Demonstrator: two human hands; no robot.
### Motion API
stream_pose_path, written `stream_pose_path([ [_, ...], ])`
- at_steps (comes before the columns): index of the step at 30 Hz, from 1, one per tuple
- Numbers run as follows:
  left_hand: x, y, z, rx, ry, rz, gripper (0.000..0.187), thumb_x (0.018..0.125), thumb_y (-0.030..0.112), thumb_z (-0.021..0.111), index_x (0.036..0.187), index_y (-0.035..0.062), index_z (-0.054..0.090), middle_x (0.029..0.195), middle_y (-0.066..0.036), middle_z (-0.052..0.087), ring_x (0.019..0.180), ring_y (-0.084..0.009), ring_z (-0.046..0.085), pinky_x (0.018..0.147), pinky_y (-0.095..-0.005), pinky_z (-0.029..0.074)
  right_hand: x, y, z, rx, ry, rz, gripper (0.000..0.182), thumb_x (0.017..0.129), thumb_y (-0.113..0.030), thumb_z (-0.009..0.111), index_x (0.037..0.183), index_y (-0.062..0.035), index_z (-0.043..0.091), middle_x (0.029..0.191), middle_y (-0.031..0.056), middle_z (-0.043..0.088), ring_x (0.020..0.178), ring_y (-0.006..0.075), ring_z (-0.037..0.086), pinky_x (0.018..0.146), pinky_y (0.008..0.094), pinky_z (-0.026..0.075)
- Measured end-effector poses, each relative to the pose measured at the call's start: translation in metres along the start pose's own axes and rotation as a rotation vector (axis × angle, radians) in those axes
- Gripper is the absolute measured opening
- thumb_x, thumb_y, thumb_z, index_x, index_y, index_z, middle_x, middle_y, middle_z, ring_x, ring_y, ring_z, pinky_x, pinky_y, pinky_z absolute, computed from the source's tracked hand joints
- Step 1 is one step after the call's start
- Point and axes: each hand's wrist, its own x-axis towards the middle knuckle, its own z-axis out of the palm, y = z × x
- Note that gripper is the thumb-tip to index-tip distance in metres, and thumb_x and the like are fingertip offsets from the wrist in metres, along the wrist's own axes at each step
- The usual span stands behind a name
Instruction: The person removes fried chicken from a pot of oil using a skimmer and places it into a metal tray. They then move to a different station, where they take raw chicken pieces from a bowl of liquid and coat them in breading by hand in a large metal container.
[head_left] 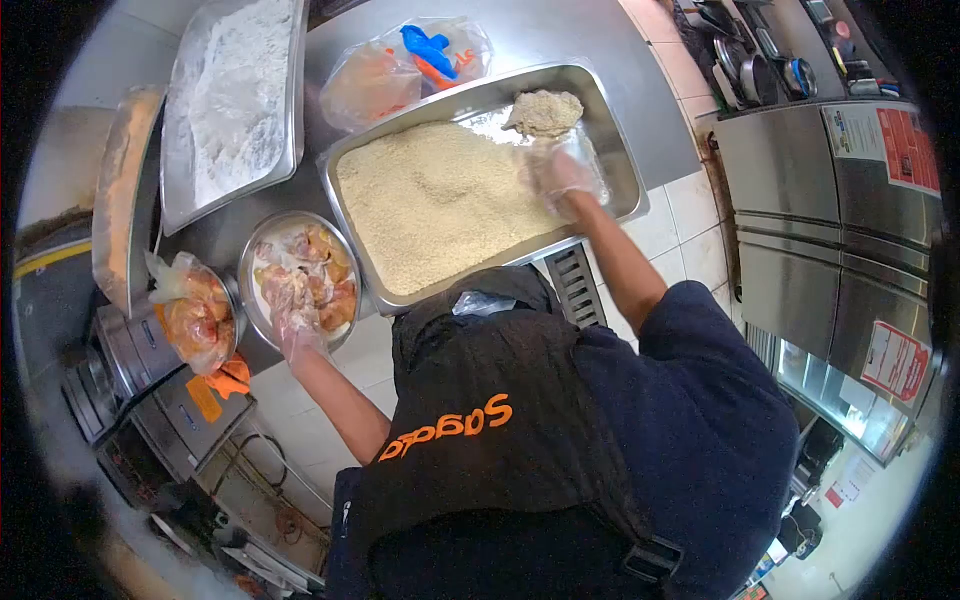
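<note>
My left hand [295, 310], in a clear plastic glove, reaches into an oval metal bowl [252, 312] of raw meat pieces [325, 262]. Its fingers are bent against the floury pieces. My right hand [563, 178], also gloved, is over the right part of a deep metal tray [628, 165], blurred by motion, so its fingers cannot be made out. Pale breadcrumbs [430, 200] fill most of that tray. Just beyond my right hand, a coated piece [547, 113] lies in the tray's far right corner.
A tray of white flour [235, 95] stands at the back left, beside a narrow container of orange powder [128, 190]. A bag of meat [195, 315] sits left of the bowl. Plastic bags [385, 80] lie behind the crumb tray. Steel fridges [780, 200] stand at right.
</note>
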Motion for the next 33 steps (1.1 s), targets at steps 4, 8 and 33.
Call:
stream_pose_path([
  [4,-0.007,0.008,0.008,0.014,-0.044,0.007,0.039,0.083,0.019,0.052,0.118,0.0057,0.047,0.102,-0.006,0.056,0.081,-0.0165,0.056,0.060,-0.0266,0.043,0.009,-0.006,0.065,-0.002,0.086,-0.293,0.046,0.082,-0.038,0.048,0.104,0.0030,0.049,0.091,0.0270,0.058,0.086,0.0380,0.058,0.074,0.0433,0.046],
  [8,0.001,0.012,0.006,-0.015,-0.070,0.014,0.041,0.081,0.017,0.054,0.118,0.0014,0.047,0.106,-0.010,0.054,0.089,-0.0219,0.057,0.071,-0.0314,0.048,0.017,-0.006,0.036,0.035,0.075,-0.418,0.042,0.079,-0.032,0.053,0.106,0.0003,0.049,0.087,0.0256,0.059,0.081,0.0375,0.059,0.074,0.0431,0.046],
  [33,0.020,0.000,-0.019,-0.146,-0.031,0.006,0.042,0.081,0.016,0.054,0.119,0.0026,0.045,0.108,-0.010,0.052,0.092,-0.0221,0.056,0.074,-0.0308,0.047,0.060,0.051,-0.003,0.789,-0.070,-0.376,0.034,0.083,-0.025,0.055,0.108,-0.0009,0.052,0.101,0.0095,0.058,0.090,0.0190,0.055,0.081,0.0293,0.044],
])
